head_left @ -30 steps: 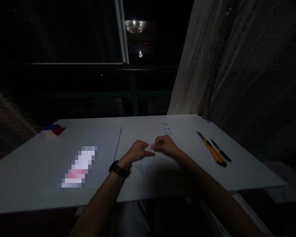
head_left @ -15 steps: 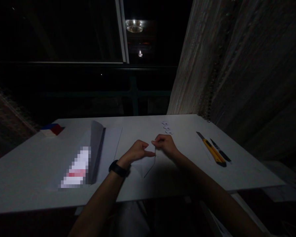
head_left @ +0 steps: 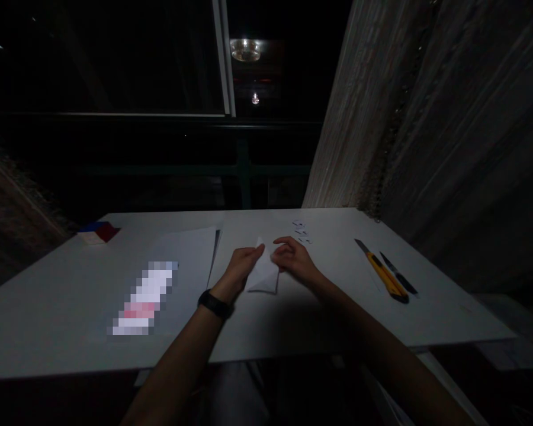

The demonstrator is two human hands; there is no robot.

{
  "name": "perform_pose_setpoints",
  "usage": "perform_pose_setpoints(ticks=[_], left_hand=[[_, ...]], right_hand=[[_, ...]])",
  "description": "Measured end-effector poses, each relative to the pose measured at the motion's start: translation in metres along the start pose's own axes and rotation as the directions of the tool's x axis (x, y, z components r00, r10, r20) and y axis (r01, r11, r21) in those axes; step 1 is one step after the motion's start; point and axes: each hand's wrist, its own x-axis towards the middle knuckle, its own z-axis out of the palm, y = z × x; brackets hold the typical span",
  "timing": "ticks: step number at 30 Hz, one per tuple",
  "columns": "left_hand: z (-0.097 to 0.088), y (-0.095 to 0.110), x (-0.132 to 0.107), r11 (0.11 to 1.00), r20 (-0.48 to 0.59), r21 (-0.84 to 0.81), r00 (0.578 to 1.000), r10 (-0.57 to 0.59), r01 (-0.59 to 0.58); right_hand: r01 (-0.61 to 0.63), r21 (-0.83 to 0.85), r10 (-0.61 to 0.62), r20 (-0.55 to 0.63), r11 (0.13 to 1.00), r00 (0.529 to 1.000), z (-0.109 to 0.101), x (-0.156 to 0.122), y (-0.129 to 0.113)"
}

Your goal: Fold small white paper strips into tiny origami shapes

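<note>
A small piece of folded white paper [head_left: 263,277] is held up just above the white table, its narrow tip pointing away from me. My left hand [head_left: 240,269], with a dark band on the wrist, pinches its left side with the thumb on top. At the right edge, the thumb and curled fingers of my right hand [head_left: 294,259] touch the paper, while the index finger stretches out above. How firmly the right fingers grip is hard to see in the dim light.
Left on the table [head_left: 337,331] lie white sheets [head_left: 195,254] with a bright blurred-out rectangle [head_left: 146,299] over them. A colored puzzle cube [head_left: 98,232] sits far left. Blue pen marks [head_left: 302,232] show beyond my hands. To the right are a yellow box cutter [head_left: 384,275] and a dark knife [head_left: 400,274].
The folded paper has turned in my hands, its point now facing away. My left thumb has closed onto it. The raised sheet on the left has dropped flat.
</note>
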Motion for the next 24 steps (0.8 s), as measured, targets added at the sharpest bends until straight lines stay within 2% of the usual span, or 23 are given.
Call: perform_pose_setpoints(ticks=[2, 5, 8, 11, 13, 17, 24], left_hand=[[-0.001, -0.001, 0.002, 0.995, -0.025, -0.098, 1.000, -0.006, 0.004], [-0.003, -0.002, 0.003, 0.986, 0.002, -0.164, 1.000, 0.029, -0.028], [-0.004, -0.003, 0.004, 0.988, 0.048, -0.150, 0.997, 0.054, -0.046], [-0.005, -0.003, 0.004, 0.996, 0.054, -0.090, 0.998, 0.023, -0.019], [-0.005, -0.001, 0.003, 0.997, 0.056, -0.082, 0.998, 0.003, 0.002], [-0.005, 0.003, 0.000, 0.983, 0.078, -0.182, 0.997, 0.023, -0.008], [-0.007, 0.008, -0.001, 0.967, 0.120, -0.249, 0.992, -0.024, 0.054]], right_hand=[[-0.006, -0.060, 0.006, -0.004, 0.998, 1.000, 0.004, -0.001, 0.002], [-0.003, -0.093, -0.001, -0.048, 0.996, 0.999, 0.006, 0.000, 0.006], [-0.043, -0.048, 0.036, -0.134, 0.998, 0.990, 0.003, 0.004, 0.008], [-0.083, 0.009, 0.083, -0.193, 0.997, 0.978, -0.002, 0.006, 0.008], [-0.121, 0.058, 0.128, -0.153, 0.991, 0.980, -0.004, 0.006, 0.006], [-0.195, 0.151, 0.206, -0.066, 0.969, 0.976, -0.007, 0.003, 0.000], [-0.212, 0.205, 0.220, -0.018, 0.956, 0.975, -0.011, -0.001, -0.011]])
